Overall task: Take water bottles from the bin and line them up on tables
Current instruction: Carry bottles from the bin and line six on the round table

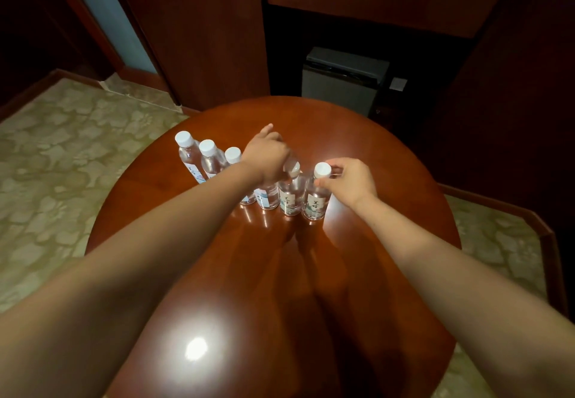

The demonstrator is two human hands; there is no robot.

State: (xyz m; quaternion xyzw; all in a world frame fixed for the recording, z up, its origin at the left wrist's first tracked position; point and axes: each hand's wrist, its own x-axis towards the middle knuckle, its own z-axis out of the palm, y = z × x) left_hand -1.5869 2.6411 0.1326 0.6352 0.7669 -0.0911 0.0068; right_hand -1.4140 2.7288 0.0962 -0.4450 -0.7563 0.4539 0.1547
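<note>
Several clear water bottles with white caps stand in a row across a round polished wooden table (357, 136). The leftmost bottle (188, 151) stands at the far left of the row, with two more beside it. My left hand (267, 156) reaches over the middle of the row and grips the top of a middle bottle (267, 195), hiding its cap. Next to it stands another bottle (291, 196). My right hand (350, 179) pinches the neck of the rightmost bottle (317, 200), just under its white cap.
A dark wooden cabinet (202, 24) stands behind the table, with a grey box-like appliance (342, 80) in a dark recess. Patterned beige carpet (62, 164) surrounds the table. A bright light reflection (196, 348) lies on the near tabletop.
</note>
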